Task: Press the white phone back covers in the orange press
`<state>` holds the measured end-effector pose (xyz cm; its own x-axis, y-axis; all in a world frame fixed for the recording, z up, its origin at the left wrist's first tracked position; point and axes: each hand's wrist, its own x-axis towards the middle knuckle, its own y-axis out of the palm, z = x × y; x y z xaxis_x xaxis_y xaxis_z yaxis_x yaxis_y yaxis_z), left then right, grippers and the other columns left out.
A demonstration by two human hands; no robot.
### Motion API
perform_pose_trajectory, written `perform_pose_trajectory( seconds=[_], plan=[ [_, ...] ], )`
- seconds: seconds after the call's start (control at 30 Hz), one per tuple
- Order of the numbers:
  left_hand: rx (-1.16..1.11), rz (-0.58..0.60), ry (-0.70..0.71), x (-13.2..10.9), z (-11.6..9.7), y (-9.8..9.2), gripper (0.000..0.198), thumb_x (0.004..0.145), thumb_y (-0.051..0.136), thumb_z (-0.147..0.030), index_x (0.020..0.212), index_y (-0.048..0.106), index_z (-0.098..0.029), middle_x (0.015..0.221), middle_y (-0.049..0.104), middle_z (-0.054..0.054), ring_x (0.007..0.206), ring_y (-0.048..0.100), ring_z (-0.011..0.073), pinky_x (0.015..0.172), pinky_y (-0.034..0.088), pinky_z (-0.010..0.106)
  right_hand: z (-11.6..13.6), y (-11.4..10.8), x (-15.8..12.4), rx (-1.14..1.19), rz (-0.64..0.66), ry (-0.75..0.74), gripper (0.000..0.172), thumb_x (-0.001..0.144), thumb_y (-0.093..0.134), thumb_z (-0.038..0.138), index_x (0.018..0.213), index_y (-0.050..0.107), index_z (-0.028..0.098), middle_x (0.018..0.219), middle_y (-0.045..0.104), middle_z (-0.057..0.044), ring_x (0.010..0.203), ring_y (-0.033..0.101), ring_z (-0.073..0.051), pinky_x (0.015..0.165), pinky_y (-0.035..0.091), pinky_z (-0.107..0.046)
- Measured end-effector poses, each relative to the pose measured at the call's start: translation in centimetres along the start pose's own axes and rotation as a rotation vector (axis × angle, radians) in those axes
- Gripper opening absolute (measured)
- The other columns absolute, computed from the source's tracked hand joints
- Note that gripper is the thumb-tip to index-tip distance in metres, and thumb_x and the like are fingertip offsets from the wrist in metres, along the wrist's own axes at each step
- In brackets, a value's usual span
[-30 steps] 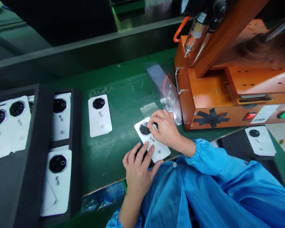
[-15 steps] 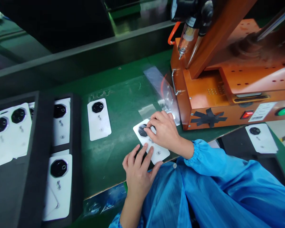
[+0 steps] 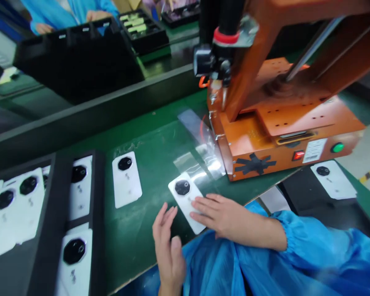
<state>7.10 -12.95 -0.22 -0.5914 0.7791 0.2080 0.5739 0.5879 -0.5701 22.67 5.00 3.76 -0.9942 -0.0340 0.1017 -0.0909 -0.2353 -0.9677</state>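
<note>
A white phone back cover (image 3: 179,198) with a round black camera area lies tilted on the green mat (image 3: 148,218), close to the bench's front edge. Across its lower right part rests my right hand (image 3: 216,213), palm down with the fingers stretched out. My left hand (image 3: 169,246) is raised just left of the cover, fingers extended and thumb apart, with nothing in it. Farther left, another white cover (image 3: 128,193) lies on the mat, apart from both hands.
A black foam tray (image 3: 98,246) with several white covers stands at the left. At the right is an orange press machine (image 3: 246,144); clear plastic film (image 3: 211,160) lies beside it. More covers (image 3: 336,183) sit at far right. A co-worker's blue sleeves (image 3: 107,6) show behind.
My right hand has moved from the camera area down to the cover's lower part, its fingers now flat. My left hand has lifted off the cover to the left. The view has shifted.
</note>
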Motion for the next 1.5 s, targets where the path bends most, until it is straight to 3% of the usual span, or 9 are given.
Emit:
perform_pose_trajectory(
  seconds=[0.1, 0.23, 0.37, 0.47, 0.6, 0.77, 1.23, 1.37, 1.5],
  plan=[
    [-0.054, -0.084, -0.091, 0.5, 0.5, 0.0, 0.047, 0.106, 0.027, -0.040, 0.130, 0.063, -0.022, 0.145, 0.054, 0.010, 0.132, 0.052, 0.0262, 0.112, 0.038, 0.045, 0.3, 1.4, -0.2, -0.131, -0.099, -0.079, 0.036, 0.103, 0.053, 0.022, 0.137, 0.057, 0.011, 0.142, 0.060, -0.015, 0.132, 0.056, -0.023, 0.110, 0.043, -0.039],
    [-0.039, -0.034, -0.094, 1.4, 0.8, 0.1, 0.050, 0.106, 0.026, -0.044, 0.128, 0.064, -0.022, 0.144, 0.055, 0.009, 0.131, 0.052, 0.0258, 0.110, 0.039, 0.044, 0.7, 1.0, -0.7, -0.185, -0.168, -0.066, 0.027, 0.104, 0.050, 0.020, 0.124, 0.065, 0.009, 0.137, 0.063, -0.015, 0.128, 0.058, -0.024, 0.105, 0.047, -0.039],
    [-0.021, 0.002, -0.124, 1.9, 0.9, 0.0, 0.052, 0.106, 0.023, -0.045, 0.128, 0.064, -0.022, 0.143, 0.056, 0.009, 0.127, 0.055, 0.0241, 0.098, 0.046, 0.038, 1.0, 0.6, -1.1, -0.184, -0.188, -0.051, 0.026, 0.104, 0.049, 0.019, 0.122, 0.065, 0.009, 0.131, 0.066, -0.016, 0.125, 0.060, -0.024, 0.102, 0.048, -0.040],
    [-0.036, -0.036, -0.155, 2.2, 1.1, 0.1, 0.056, 0.106, 0.022, -0.048, 0.123, 0.067, -0.020, 0.141, 0.059, 0.010, 0.126, 0.056, 0.0244, 0.092, 0.047, 0.037, 1.0, 0.7, -1.2, -0.160, -0.202, -0.050, 0.026, 0.104, 0.049, 0.018, 0.121, 0.065, 0.007, 0.128, 0.067, -0.017, 0.123, 0.060, -0.025, 0.100, 0.049, -0.040],
    [-0.084, -0.112, -0.211, 2.3, 1.2, 0.5, 0.059, 0.104, 0.021, -0.052, 0.117, 0.069, -0.019, 0.138, 0.062, 0.011, 0.125, 0.057, 0.0249, 0.092, 0.045, 0.038, 1.0, 1.0, -1.0, -0.150, -0.214, -0.060, 0.027, 0.103, 0.049, 0.018, 0.120, 0.066, 0.006, 0.126, 0.068, -0.018, 0.122, 0.061, -0.026, 0.099, 0.050, -0.040],
    [-0.103, -0.055, -0.220, 2.1, 0.9, 0.5, 0.056, 0.105, 0.023, -0.050, 0.123, 0.066, -0.019, 0.144, 0.057, 0.011, 0.131, 0.052, 0.0239, 0.096, 0.043, 0.036, 1.0, 1.6, -1.0, -0.134, -0.202, -0.061, 0.029, 0.102, 0.049, 0.019, 0.123, 0.064, 0.005, 0.131, 0.065, -0.020, 0.122, 0.061, -0.027, 0.099, 0.050, -0.041],
    [-0.118, -0.087, -0.194, 2.1, 0.3, 0.5, 0.052, 0.105, 0.026, -0.048, 0.119, 0.068, -0.020, 0.142, 0.058, 0.010, 0.129, 0.054, 0.0230, 0.096, 0.043, 0.035, 1.4, 1.8, -1.2, -0.061, -0.212, -0.044, 0.032, 0.101, 0.050, 0.018, 0.127, 0.062, 0.005, 0.135, 0.063, -0.022, 0.127, 0.060, -0.030, 0.102, 0.050, -0.044],
    [-0.116, -0.107, -0.222, 2.4, 1.2, 0.2, 0.059, 0.103, 0.026, -0.058, 0.118, 0.068, -0.020, 0.138, 0.062, 0.012, 0.121, 0.060, 0.0240, 0.092, 0.049, 0.036, 1.4, 0.4, -1.4, -0.028, -0.382, -0.035, 0.033, 0.099, 0.056, 0.023, 0.129, 0.063, 0.011, 0.134, 0.065, -0.019, 0.126, 0.061, -0.030, 0.099, 0.053, -0.046],
    [-0.179, -0.151, -0.202, 4.7, 1.4, 0.0, 0.061, 0.097, 0.033, -0.067, 0.117, 0.066, -0.020, 0.130, 0.067, 0.012, 0.107, 0.067, 0.0257, 0.083, 0.054, 0.037, 0.6, -2.0, -3.1, -0.082, -0.598, -0.052, 0.024, 0.098, 0.060, 0.027, 0.116, 0.071, 0.017, 0.126, 0.071, -0.010, 0.120, 0.066, -0.021, 0.093, 0.057, -0.034]
  ],
)
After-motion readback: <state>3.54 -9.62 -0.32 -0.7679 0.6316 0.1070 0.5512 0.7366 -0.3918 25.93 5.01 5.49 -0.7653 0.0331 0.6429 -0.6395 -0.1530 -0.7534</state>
